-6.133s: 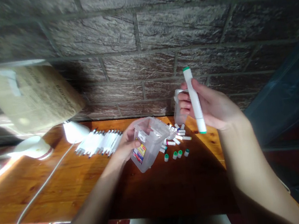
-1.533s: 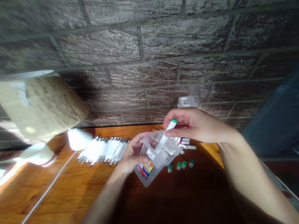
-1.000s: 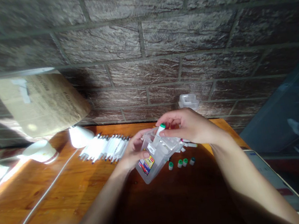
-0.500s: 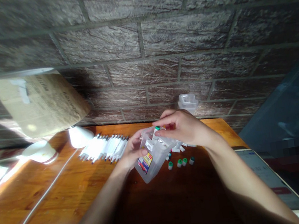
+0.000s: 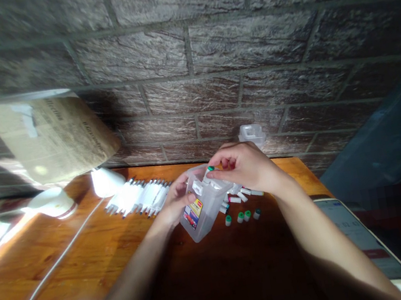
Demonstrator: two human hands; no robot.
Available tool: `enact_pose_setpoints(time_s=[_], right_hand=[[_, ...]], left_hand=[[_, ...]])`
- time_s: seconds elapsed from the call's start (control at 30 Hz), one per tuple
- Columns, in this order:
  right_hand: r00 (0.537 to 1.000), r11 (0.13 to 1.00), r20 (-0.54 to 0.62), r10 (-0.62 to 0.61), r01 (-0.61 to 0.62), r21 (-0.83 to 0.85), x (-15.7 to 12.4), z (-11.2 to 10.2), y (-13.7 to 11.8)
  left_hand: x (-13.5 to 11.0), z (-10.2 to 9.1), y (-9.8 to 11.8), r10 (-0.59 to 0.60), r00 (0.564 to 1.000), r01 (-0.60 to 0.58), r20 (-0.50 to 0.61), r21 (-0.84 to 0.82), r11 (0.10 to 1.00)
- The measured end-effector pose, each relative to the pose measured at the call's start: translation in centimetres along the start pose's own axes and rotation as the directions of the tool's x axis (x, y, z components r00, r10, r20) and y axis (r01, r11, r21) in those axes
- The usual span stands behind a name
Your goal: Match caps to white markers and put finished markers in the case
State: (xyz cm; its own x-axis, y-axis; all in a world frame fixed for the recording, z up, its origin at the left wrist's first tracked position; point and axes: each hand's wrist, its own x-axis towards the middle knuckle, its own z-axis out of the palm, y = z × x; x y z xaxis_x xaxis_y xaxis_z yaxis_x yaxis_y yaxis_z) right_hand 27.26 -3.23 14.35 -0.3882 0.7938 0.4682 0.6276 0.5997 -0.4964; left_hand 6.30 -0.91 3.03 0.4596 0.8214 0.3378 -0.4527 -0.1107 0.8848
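My left hand [image 5: 181,198] grips a clear plastic box [image 5: 207,215] with a coloured label, tilted above the table. A green-ended white marker [image 5: 210,169] is pinched between the thumb and fingers of my right hand [image 5: 239,164], at the box's open top. The marker's lower part is hidden by the box. On the wood below stand several marker caps [image 5: 244,216] with green or dark tops. More white caps and pieces [image 5: 236,198] lie loose behind the box, partly covered by my right hand. White markers [image 5: 143,197] lie in a row to the left.
A lamp [image 5: 54,137] with a printed shade stands at the left, its white cord [image 5: 64,252] crossing the wooden table [image 5: 101,267]. Against the brick wall [image 5: 155,55] sits a clear plastic lid [image 5: 252,134]. A phone [image 5: 363,241] lies at the right edge.
The marker in my right hand has gone slightly lower into the box's opening. My left hand and the box have shifted only a little.
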Motion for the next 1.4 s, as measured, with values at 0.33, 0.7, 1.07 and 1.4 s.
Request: enact_pose_setpoints(time_s=[0.33, 0.7, 1.07, 1.4], right_hand=[[0.998, 0.999, -0.052, 0.033, -0.032, 0.032, 0.0, 0.1, 0.3], [1.0, 0.997, -0.013, 0.022, -0.021, 0.072, 0.0, 0.0, 0.5], [0.999, 0.999, 0.001, 0.034, -0.034, 0.04, -1.0, -2.4, -0.4], [0.946, 0.945, -0.063, 0.317, -0.31, 0.101, -5.7, -0.9, -3.0]], left_hand=[[-0.1, -0.3, -0.4, -0.026, 0.999, 0.025, -0.022, -0.012, 1.0], [0.0, -0.3, -0.3, -0.019, 0.999, 0.019, -0.039, -0.006, 1.0], [0.1, -0.5, -0.6, -0.014, 0.999, 0.015, -0.044, 0.026, 1.0], [0.4, 1.0, 0.4, 0.059, 0.987, -0.059, -0.148, 0.002, 0.998]])
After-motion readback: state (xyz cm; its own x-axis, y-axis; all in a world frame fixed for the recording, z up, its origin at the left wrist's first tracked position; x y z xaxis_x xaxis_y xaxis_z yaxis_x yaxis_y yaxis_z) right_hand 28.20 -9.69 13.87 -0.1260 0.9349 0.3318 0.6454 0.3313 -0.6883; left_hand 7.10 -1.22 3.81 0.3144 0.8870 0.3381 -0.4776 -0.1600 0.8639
